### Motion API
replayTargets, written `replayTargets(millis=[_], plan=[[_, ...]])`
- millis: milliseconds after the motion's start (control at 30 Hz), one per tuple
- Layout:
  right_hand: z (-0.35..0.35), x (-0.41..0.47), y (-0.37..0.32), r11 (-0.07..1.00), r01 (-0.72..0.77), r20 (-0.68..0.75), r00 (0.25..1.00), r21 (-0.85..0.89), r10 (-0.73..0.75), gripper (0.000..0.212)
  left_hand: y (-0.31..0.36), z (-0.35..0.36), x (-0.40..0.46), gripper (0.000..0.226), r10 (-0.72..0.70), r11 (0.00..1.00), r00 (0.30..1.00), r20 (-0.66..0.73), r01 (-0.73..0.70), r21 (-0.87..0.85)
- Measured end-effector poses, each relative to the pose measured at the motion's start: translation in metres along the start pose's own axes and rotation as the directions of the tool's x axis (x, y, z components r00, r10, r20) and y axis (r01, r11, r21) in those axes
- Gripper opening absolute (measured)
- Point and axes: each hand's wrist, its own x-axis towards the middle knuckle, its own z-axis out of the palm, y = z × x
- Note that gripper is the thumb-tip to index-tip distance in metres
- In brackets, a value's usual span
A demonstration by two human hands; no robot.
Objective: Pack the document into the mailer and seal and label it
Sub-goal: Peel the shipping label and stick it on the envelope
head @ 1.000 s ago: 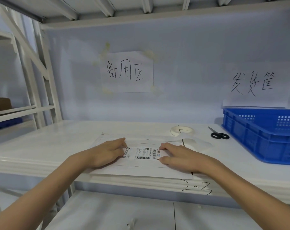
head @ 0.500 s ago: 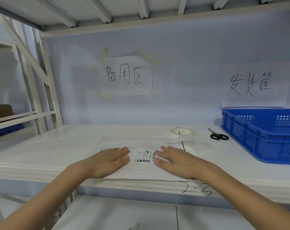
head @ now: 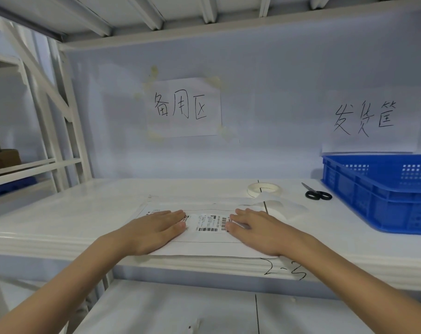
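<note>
Pressing with flat palms, the left hand (head: 156, 231) and the right hand (head: 257, 229) both lie released, fingers straight and together, neither one grasping anything. Each rests on the white mailer (head: 204, 248), with the fingertips just overlapping the two ends of the shipping label (head: 208, 222), whose barcode shows between them. The mailer lies flat at the front edge of the white shelf (head: 72, 213), its near edge at the shelf lip above the handwritten mark "2-3" (head: 285, 271).

The step in hand looks like bonding the label down. To do it well, the palms should sweep from the label's middle outward toward its ends, so trapped air leaves instead of folding into a crease across the barcode. Even pressure on the corners matters most, since those lift first. The mailer sits close to the lip, so the push should go downward, not toward the body.

A peeled backing sheet (head: 277, 204) lies just beyond the right hand, with the tape roll (head: 265, 189) behind it and the scissors (head: 318, 194) further right, near the blue crate (head: 383, 196). Whether the flap is fully sealed cannot be told from here.
</note>
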Motion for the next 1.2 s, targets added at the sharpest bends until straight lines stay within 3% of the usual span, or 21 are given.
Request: replayTargets(millis=[133,300,433,567,733,800,900,967,1067,1133,1200], plan=[[-0.004,-0.003,-0.003,0.998,-0.059,-0.024,0.998,0.030,0.060,0.049,0.005,-0.010,0.004,0.063,0.024,0.999,0.999,0.037,-0.025,0.023],[-0.002,-0.001,0.000,1.000,0.023,0.015,1.000,-0.002,-0.023,0.066,0.005,-0.001,-0.001,0.060,0.140,0.990,0.988,0.065,-0.139,-0.015],[-0.001,0.002,0.001,1.000,0.004,0.022,1.000,-0.020,-0.003,0.064,-0.011,0.002,-0.016,0.059,0.155,0.987,0.988,0.029,-0.153,-0.050],[-0.003,0.005,0.001,1.000,0.015,0.032,0.999,0.002,-0.015,0.054,-0.021,0.001,-0.030,0.068,0.132,0.986,0.991,0.020,-0.129,-0.102],[-0.001,0.004,0.003,1.000,0.015,0.004,1.000,0.012,-0.015,0.052,-0.011,0.002,-0.034,0.085,0.132,0.990,0.990,-0.041,-0.134,-0.049],[0.000,0.002,0.004,0.997,0.030,-0.062,0.998,0.075,-0.025,0.050,-0.004,0.009,-0.035,0.089,0.164,0.986,0.985,-0.056,-0.164,-0.005],[-0.006,0.000,0.005,0.978,0.077,-0.319,0.948,0.193,-0.012,0.038,-0.002,0.019,-0.033,0.087,0.195,0.977,0.977,-0.083,-0.187,0.102],[-0.015,-0.002,0.013,0.999,0.041,-0.386,0.922,0.006,-0.036,0.041,-0.006,0.018,-0.032,0.092,0.195,0.979,0.974,-0.114,-0.185,0.089],[-0.029,-0.001,0.039,0.949,-0.146,-0.206,0.974,-0.281,0.089,0.049,-0.009,0.009,-0.027,0.097,0.182,0.983,0.974,-0.132,-0.178,0.039],[-0.033,-0.002,0.051,0.926,-0.239,-0.096,0.971,-0.291,0.220,0.044,-0.009,0.002,-0.024,0.099,0.165,0.986,0.976,-0.142,-0.168,-0.013],[-0.035,-0.005,0.058,0.930,-0.269,-0.091,0.963,-0.250,0.254,0.041,-0.010,-0.003,-0.022,0.101,0.142,0.988,0.977,-0.159,-0.149,-0.037]])
